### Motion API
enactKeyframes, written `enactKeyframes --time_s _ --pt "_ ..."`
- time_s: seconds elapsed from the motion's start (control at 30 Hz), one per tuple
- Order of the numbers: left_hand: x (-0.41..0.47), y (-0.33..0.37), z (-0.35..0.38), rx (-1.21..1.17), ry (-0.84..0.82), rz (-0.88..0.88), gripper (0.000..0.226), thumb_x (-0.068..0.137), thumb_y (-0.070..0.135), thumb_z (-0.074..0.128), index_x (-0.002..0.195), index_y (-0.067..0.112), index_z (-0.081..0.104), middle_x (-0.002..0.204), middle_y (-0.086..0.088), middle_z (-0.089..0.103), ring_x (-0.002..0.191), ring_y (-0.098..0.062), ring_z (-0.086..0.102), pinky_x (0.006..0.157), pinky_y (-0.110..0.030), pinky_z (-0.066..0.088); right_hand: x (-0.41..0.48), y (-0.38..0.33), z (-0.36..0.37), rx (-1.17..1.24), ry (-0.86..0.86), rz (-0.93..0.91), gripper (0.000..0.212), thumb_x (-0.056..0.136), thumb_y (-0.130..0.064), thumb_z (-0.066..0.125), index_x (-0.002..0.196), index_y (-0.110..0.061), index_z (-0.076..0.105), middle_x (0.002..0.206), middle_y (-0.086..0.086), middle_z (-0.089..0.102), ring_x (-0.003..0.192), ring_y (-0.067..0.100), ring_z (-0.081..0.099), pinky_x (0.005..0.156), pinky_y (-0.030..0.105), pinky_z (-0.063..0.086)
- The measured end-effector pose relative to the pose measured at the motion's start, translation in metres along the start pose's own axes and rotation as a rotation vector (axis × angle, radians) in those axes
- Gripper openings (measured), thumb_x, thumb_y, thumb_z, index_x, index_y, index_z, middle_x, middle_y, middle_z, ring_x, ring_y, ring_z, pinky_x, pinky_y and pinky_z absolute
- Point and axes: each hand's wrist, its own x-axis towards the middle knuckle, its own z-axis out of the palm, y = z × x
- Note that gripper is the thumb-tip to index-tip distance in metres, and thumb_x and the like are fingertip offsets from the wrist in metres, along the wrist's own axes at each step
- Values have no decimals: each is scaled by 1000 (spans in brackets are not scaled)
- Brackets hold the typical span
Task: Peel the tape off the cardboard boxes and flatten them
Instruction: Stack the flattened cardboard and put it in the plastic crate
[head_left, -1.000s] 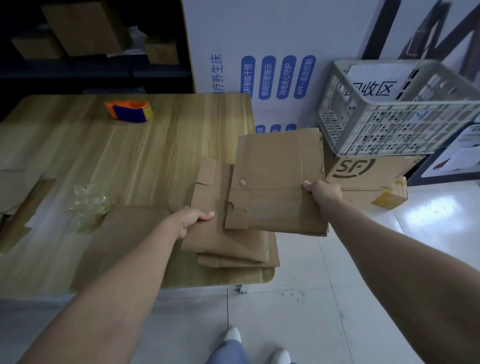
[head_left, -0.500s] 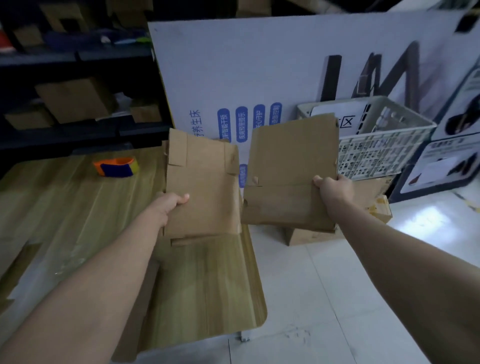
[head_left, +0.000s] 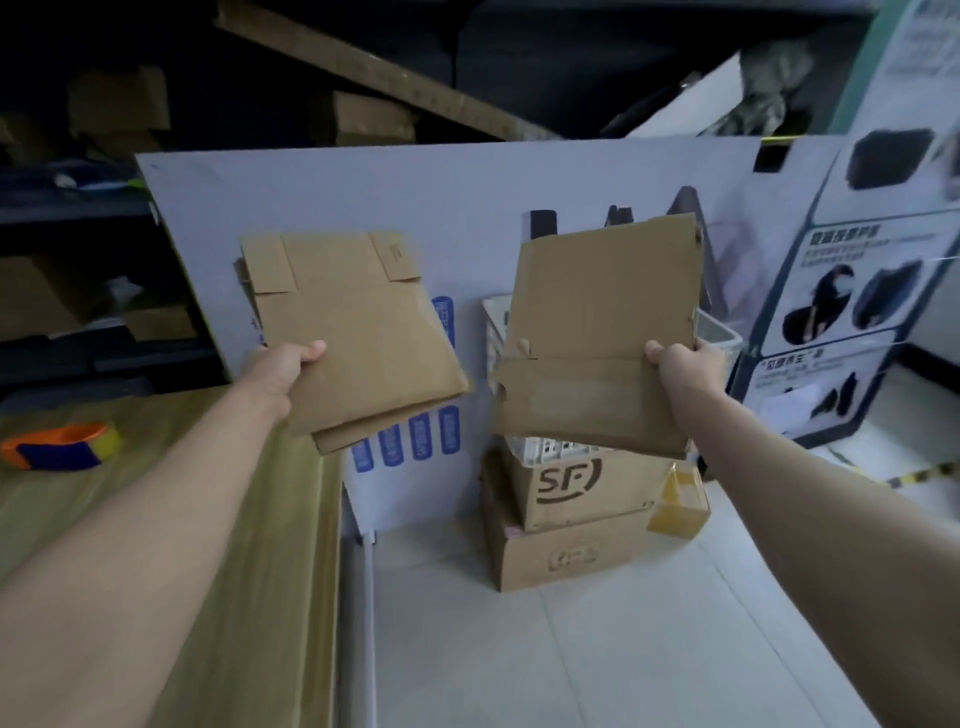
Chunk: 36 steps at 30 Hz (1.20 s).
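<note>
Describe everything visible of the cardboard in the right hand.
The flattened cardboard is plain brown, with a horizontal fold across its lower part and a notched left edge. It is held in the air, nearly upright, in front of the white crate. Only the right hand touches it, gripping its right edge.

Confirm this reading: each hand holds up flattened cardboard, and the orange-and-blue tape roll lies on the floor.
Not quite: the orange-and-blue tape roll lies on the wooden table, not on the floor. The head view shows it. The rest stands.
</note>
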Motion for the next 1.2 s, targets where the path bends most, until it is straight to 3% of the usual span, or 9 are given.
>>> enactKeyframes --time_s 0.1,0.27,0.37,0.5,0.63,0.93,1.07,1.13,1.2 --pt "-10 10 60 -23 -47 -22 31 71 13 77 99 8 64 104 -9 67 86 -25 63 86 -41 51 47 -10 -28 8 -16 -10 43 85 -28 65 123 -10 58 114 8 63 104 31 58 98 44 46" --pt "-13 33 142 18 -147 -52 42 73 17 76 111 5 61 102 -11 68 89 -29 64 72 -39 52 118 -15 -51 0 -56 19 41 86 -25 65 123 -9 55 106 7 60 99 28 56 94 40 45" --pt "-3 40 185 46 -203 -63 28 79 15 73 103 6 61 89 -9 67 78 -25 62 60 -32 48 158 -12 -54 -9 -75 32 44 87 -25 65 127 -8 54 111 8 60 102 30 56 92 39 44" --pt "21 42 238 33 -279 -115 17 82 17 69 96 9 62 90 -10 66 79 -27 61 64 -36 49 212 -12 -49 -49 -120 43 46 87 -22 66 129 -9 53 106 7 55 109 34 54 94 38 43" --pt "52 45 289 21 -300 -165 28 79 20 71 104 11 62 95 -11 68 86 -30 63 68 -39 51 268 -23 -37 -99 -167 60 31 84 -22 70 108 -9 57 112 14 62 99 33 58 95 43 47" --pt "84 55 380 35 -300 -236 7 88 17 63 87 10 61 68 -9 69 73 -26 58 63 -34 45 383 -36 -11 -221 -317 109 50 80 -26 74 118 2 58 106 14 64 95 33 60 91 43 49" --pt "88 39 407 13 -279 -279 21 87 19 63 105 8 62 93 -11 67 83 -27 62 68 -38 49 426 -38 9 -229 -495 87 38 91 -25 63 125 -9 54 106 10 57 92 29 53 83 37 42" --pt "82 27 423 3 -246 -310 18 88 20 63 102 9 63 93 -12 66 83 -27 62 68 -38 49 442 -38 17 -219 -586 64 22 95 -22 55 117 -16 56 105 8 57 93 27 53 85 37 43" --pt "76 14 442 -21 -203 -342 16 88 20 63 100 9 63 92 -12 66 83 -28 61 69 -37 49 466 -32 28 -238 -655 62 24 95 -23 52 116 -13 61 108 10 61 99 29 57 94 40 46"
